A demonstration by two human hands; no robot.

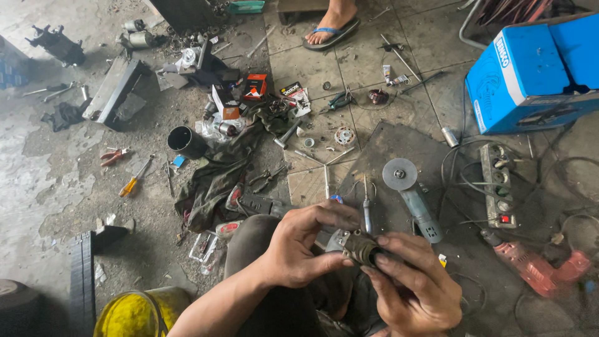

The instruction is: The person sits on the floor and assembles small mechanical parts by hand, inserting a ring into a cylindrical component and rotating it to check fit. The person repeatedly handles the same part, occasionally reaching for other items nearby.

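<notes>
Left hand [298, 244]: closed on the small metal motor part [357, 245], thumb beneath and fingers curled over the top; judged to be steadying it so that it cannot turn.
Right hand [417, 284]: grips the dark cylindrical end of the same part from the right, fingertips pinched round it; both hands are occupied and neither is spread wide.
Position of the part: held in the air just above the person's knee, low and centre in the view, clear of the floor.
Nature of the part: grey bracket joined to a dark ribbed cylinder; finer detail cannot be made out.
Angle grinder [412, 196]: lies on the dark floor mat [399, 146] just ahead of the hands, disc flat and upward, within easy reach.
Screwdriver [367, 212]: rests upright-looking beside the grinder, close to the left hand.
Power strip [498, 185]: on the floor to the right, cables looping round it; it lies near the powered tools.
Red drill [540, 266]: on the floor at the far right, near the right hand.
Blue case [533, 72]: standing at upper right, well apart from the work.
Yellow-handled screwdriver [135, 178]: on bare concrete at left, well apart.
Black cup [185, 141]: standing open, beside a green cloth [218, 171] strewn with pliers and small parts.
Other person: a foot in a blue sandal [331, 32] at the top edge, apart from the work.
</notes>
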